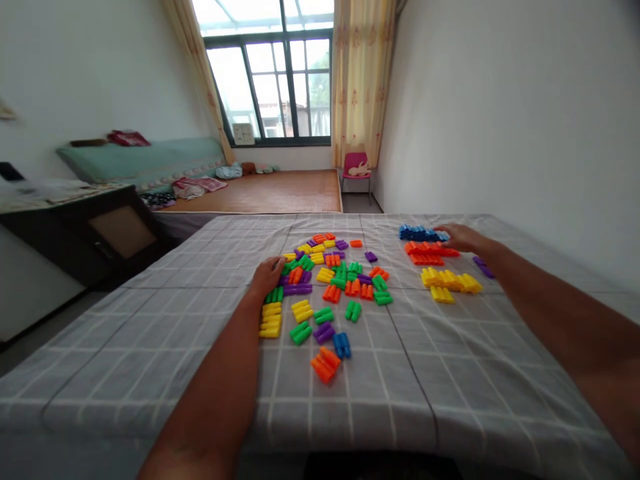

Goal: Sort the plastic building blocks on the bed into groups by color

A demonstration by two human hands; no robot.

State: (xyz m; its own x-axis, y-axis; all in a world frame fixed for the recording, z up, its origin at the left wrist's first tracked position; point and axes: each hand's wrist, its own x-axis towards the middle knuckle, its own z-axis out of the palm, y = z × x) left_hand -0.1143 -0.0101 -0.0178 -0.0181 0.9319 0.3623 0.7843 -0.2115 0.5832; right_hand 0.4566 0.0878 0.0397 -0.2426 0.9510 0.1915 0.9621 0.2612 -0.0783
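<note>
My left hand (pixel 269 275) rests at the left edge of a loose spread of plastic building blocks, its fingers curled beside the green blocks (pixel 275 295). What it holds, if anything, is hidden. Yellow blocks (pixel 271 321) lie just below that wrist. Over on the right, my right hand (pixel 457 237) is closed at the right end of a row of blue blocks (pixel 419 233), its fingertips pinching a blue block there. Orange blocks (pixel 430 253) and yellow blocks (pixel 450 281) form rows nearer to me. A purple group (pixel 483 267) lies partly behind my right forearm.
A grey checked cloth (pixel 200 320) covers the table. Close to the front lie an orange block (pixel 326 365) and a blue block (pixel 343 345). Past the table stand a bed (pixel 290 190) and a pink chair (pixel 356 162); a dark cabinet (pixel 115 233) is at left.
</note>
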